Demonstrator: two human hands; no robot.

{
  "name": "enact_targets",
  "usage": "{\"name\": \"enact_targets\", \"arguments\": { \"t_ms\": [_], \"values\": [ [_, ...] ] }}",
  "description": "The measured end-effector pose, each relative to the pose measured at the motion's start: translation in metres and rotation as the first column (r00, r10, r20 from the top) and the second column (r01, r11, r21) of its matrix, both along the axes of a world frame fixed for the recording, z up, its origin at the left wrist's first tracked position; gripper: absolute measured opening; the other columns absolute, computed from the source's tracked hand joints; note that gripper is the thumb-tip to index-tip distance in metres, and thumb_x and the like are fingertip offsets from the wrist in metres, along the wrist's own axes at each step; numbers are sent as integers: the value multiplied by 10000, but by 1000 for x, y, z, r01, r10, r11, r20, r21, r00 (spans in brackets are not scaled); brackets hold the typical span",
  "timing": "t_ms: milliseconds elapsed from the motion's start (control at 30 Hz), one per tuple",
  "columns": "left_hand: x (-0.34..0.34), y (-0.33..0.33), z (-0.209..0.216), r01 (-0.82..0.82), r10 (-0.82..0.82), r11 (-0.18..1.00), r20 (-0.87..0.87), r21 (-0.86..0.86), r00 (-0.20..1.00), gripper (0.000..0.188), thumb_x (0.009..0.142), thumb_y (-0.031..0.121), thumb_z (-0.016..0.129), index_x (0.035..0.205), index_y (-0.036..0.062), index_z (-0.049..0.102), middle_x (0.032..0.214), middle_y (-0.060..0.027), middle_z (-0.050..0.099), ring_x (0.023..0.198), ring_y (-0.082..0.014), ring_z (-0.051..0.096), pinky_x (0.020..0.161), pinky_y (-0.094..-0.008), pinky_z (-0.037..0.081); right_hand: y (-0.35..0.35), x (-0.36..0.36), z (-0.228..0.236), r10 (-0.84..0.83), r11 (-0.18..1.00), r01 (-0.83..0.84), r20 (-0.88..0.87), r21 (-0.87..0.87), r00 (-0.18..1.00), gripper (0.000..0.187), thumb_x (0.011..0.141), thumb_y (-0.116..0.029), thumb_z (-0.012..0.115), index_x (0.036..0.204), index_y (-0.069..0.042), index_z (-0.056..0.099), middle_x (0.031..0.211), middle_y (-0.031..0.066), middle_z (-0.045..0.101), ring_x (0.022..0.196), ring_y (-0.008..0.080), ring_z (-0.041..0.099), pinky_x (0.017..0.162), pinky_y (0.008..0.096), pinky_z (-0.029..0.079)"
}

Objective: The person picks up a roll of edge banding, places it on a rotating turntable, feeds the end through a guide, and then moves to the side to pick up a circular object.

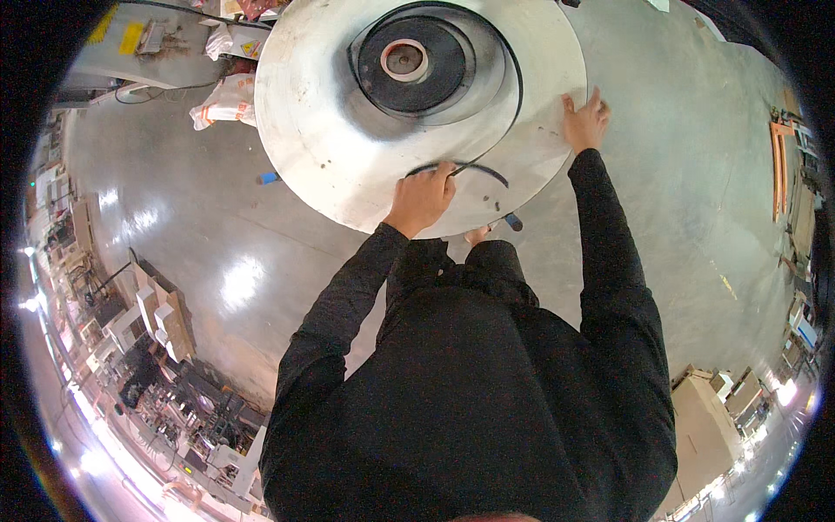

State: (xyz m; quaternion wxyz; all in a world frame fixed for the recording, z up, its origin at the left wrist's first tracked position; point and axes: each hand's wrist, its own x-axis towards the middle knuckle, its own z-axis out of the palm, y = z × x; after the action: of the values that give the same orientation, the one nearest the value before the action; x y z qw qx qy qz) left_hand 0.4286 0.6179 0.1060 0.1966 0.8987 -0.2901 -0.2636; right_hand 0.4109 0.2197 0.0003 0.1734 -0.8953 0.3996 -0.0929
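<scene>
In front of me is a large round pale disc [300,148] with a coil of black strip [445,76] lying on it, wound around a small core with a light ring [425,59]. A loose turn of strip [520,83] runs from the coil down to my left hand [422,200]. That hand is closed, its thumb and fingers pinching the strip above the disc's near part. A dark curved line [487,173] passes beside it. My right hand [587,123] is at the disc's right rim, fingers apart, with nothing seen in it.
Blue-ended bars [267,178] stick out under the disc. White bags [228,100] lie at the far left. Smooth grey floor [235,226] surrounds me. Machinery [187,404] stands at the lower left, cardboard boxes [709,426] at the lower right, and an orange frame [778,170] at the right.
</scene>
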Motion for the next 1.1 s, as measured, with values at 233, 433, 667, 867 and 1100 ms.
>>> {"name": "enact_targets", "arguments": {
  "t_ms": [233, 433, 667, 867, 1100],
  "values": [
    [19, -7, 5, 30, -31, 999, -55, -19, 998, 217, 1130, 324, 558, 1220, 137, 622, 904, -205, 777, 842, -469, 758, 726, -610, 575, 140, 47, 85, 696, 709, -664, 85, -238, 713, 565, 1018, -478, 721, 1512, -219, 631, 1608, 124, 509, 1546, 412, 394, 1280, 609, 298],
    [24, -11, -9, 17, -16, 999, 17, -46, 1000, 246, 1133, 355, 557, 1194, 133, 644, 865, -209, 764, 819, -474, 754, 693, -605, 580, 166, 91, 78, 818, 559, -776, 40, -292, 574, 534, 1052, -523, 680, 1489, -218, 658, 1624, 55, 508, 1566, 367, 388, 1313, 590, 268],
    [2, 39, -15, 16, -18, 999, 37, 46, 999, 287, 1137, 387, 544, 1173, 124, 653, 845, -176, 768, 785, -436, 760, 682, -569, 593, 182, 104, 82, 838, 420, -855, -232, -303, 494, 530, 1099, -560, 574, 1476, -205, 684, 1548, 11, 612, 1573, 314, 408, 1328, 555, 250],
    [-23, 119, -39, -40, 33, 998, 176, 39, 984, 281, 1132, 349, 557, 1170, 85, 643, 819, -168, 764, 765, -420, 758, 650, -538, 583, 162, 105, 65, 871, 400, -829, -118, -391, 476, 492, 1103, -556, 564, 1463, -243, 684, 1540, -21, 614, 1570, 314, 410, 1328, 548, 258],
    [-3, 196, -24, -53, -16, 960, 240, 275, 971, 187, 1081, 211, 615, 1216, 96, 673, 1022, -143, 756, 848, -386, 754, 694, -486, 592, 145, 105, 62, 865, 372, -851, -194, -370, 463, 553, 1124, -599, 500, 1558, -277, 617, 1654, -67, 537, 1610, 291, 359, 1353, 539, 210]
  ]
}}
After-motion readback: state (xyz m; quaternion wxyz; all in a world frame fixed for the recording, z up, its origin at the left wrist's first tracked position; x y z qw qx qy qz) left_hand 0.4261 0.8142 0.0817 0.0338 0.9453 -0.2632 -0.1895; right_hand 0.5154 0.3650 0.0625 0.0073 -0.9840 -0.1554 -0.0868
